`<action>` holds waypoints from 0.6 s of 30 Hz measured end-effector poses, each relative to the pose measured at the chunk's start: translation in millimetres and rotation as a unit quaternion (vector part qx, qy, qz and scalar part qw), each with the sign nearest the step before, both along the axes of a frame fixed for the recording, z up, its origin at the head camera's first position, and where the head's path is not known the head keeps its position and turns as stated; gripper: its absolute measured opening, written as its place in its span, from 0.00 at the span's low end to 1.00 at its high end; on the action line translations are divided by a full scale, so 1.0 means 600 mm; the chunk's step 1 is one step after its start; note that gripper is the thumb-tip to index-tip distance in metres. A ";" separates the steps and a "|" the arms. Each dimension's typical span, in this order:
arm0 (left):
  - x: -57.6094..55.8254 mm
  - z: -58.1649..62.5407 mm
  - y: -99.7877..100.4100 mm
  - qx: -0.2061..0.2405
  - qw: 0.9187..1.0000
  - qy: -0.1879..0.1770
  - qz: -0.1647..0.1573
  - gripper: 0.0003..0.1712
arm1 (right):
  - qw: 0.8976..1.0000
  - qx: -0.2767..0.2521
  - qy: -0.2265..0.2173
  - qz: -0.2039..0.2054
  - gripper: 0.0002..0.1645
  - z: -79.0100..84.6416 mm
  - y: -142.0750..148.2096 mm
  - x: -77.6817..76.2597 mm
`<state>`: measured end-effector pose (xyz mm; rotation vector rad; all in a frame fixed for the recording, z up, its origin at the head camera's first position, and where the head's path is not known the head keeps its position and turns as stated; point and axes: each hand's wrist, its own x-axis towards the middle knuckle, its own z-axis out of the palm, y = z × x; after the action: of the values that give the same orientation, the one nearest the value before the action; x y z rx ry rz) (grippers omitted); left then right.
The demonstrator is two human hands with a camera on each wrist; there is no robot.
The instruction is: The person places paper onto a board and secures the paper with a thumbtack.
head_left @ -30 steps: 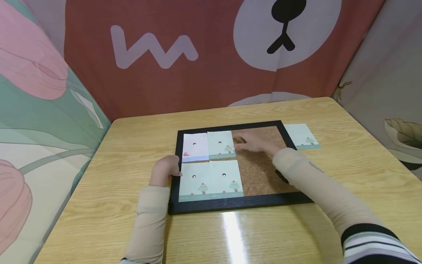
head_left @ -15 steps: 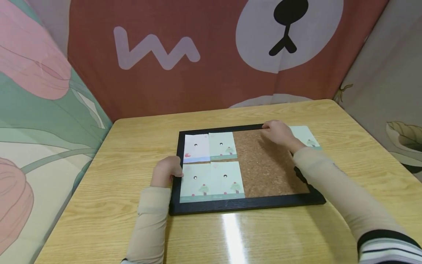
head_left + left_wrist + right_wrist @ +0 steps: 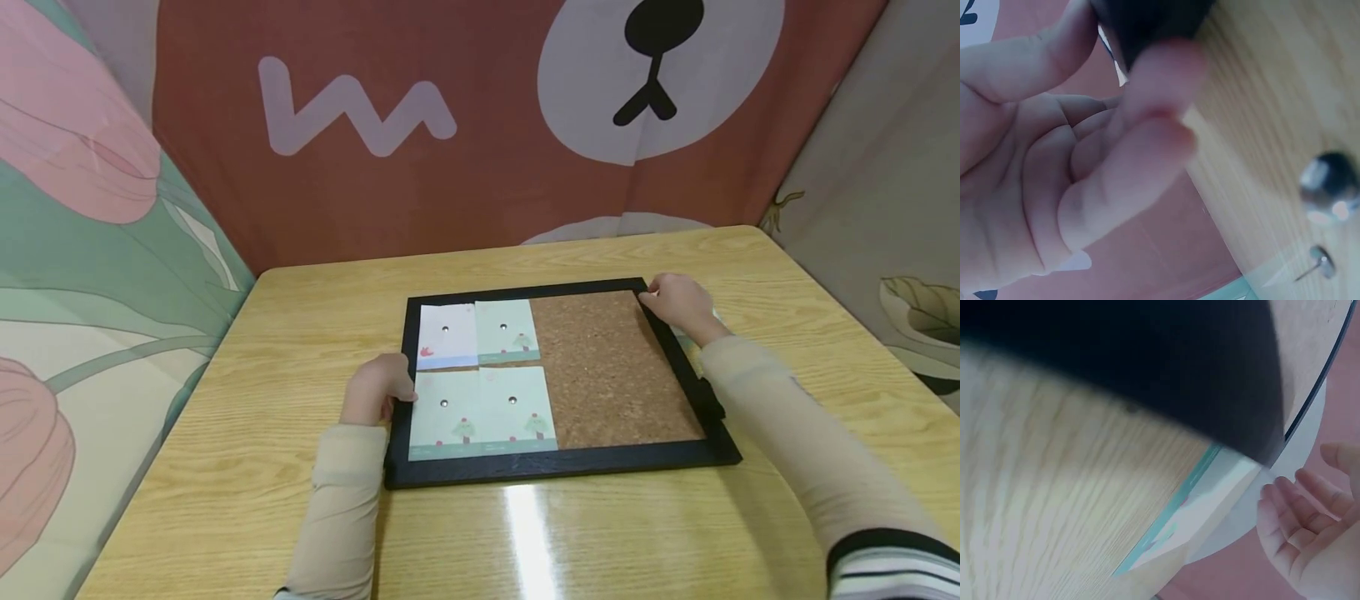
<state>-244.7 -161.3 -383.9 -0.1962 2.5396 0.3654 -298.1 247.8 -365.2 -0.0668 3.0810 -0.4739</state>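
Observation:
A cork board (image 3: 615, 367) with a black frame lies flat on the table. Several note sheets cover its left half, one lavender (image 3: 447, 337) and the others mint (image 3: 517, 408), each with a silver pin through it. My left hand (image 3: 380, 385) grips the frame's left side; in the left wrist view its thumb and fingers are round the black frame (image 3: 1154, 25). At the far right corner is my right hand (image 3: 678, 304). In the right wrist view, its loosely bent fingers (image 3: 1304, 519) reach the corner, the thumb apart from it.
A loose mint sheet (image 3: 1194, 506) lies beside the board's right side, mostly hidden by my right hand in the head view. A small black piece (image 3: 709, 398) sticks out from the frame's right side. Silver tacks (image 3: 1321, 261) lie on the wooden table (image 3: 322, 308) near my left hand.
My right hand has moved right, from the pinned mint sheet across the far frame edge to the far right corner. My left hand keeps its place on the frame.

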 end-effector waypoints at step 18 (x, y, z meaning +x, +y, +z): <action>0.028 0.048 0.003 0.020 1.000 0.017 -0.001 0.28 | 0.994 0.039 -0.078 -0.070 0.29 -0.006 0.079 0.015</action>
<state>-228.1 -159.6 -354.9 -0.1728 2.5628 0.4213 -289.0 295.1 -369.0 0.1800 2.9577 -0.3428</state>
